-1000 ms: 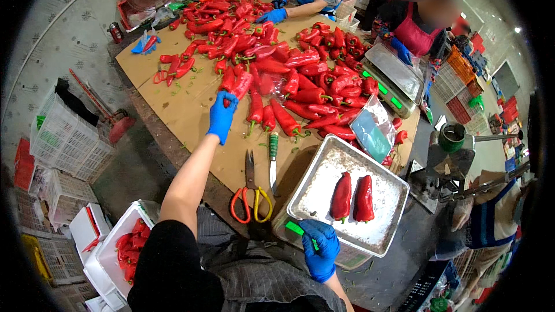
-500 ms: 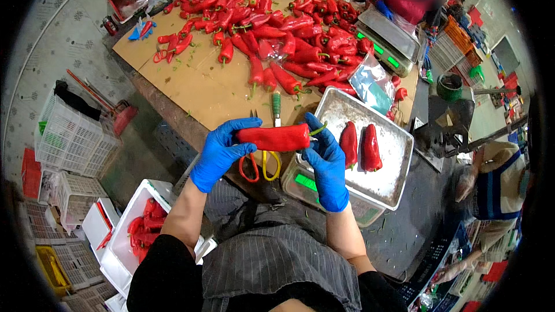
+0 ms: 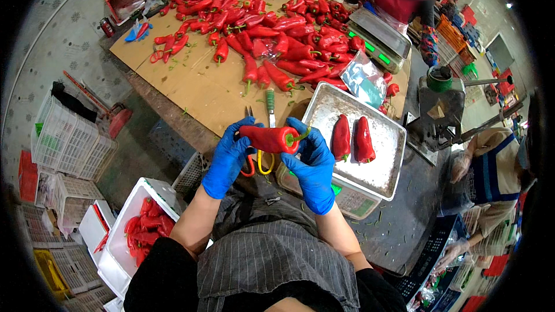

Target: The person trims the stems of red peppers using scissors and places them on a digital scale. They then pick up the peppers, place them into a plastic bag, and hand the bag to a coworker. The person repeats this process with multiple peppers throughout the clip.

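A red pepper [image 3: 263,137] is held between both hands, above the near edge of the bench [image 3: 193,84], its long axis running roughly left to right, stem rightward. Its left end is gripped by the half-closed left hand [image 3: 226,159]; its stem end is pinched by the right hand [image 3: 315,164], nearer the metal tray [image 3: 384,153].

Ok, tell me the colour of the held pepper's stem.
Green; the stem on the held red pepper shows best in the head view.

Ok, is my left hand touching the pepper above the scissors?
Touching. The head view shows your gloved left hand gripping the pepper at its tip end.
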A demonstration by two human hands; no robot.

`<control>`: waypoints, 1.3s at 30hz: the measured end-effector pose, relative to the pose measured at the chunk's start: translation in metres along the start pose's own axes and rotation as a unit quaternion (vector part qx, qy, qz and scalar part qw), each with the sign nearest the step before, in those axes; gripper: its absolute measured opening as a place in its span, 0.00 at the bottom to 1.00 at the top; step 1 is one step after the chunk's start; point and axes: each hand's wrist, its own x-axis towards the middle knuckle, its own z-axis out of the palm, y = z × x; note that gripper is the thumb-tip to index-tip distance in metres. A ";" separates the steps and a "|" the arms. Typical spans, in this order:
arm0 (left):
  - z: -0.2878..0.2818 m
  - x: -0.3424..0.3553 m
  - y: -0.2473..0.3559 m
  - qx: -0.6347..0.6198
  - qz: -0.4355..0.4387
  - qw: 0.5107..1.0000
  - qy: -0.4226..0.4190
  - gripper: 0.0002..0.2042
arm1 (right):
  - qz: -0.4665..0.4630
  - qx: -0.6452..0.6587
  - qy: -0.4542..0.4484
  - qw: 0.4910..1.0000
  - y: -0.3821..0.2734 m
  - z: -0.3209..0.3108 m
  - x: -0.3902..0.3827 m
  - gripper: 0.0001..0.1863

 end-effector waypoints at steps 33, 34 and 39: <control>0.002 -0.013 0.068 0.093 0.157 0.965 0.187 0.32 | 0.167 -0.471 -0.128 0.857 0.153 0.022 0.006 0.36; -0.003 -0.013 0.067 0.025 0.153 0.969 0.193 0.31 | 0.156 -0.435 -0.127 0.878 0.150 0.017 0.007 0.36; -0.060 -0.005 0.049 -0.265 0.112 0.935 0.206 0.28 | 0.185 0.027 -0.039 0.982 0.130 0.022 -0.006 0.23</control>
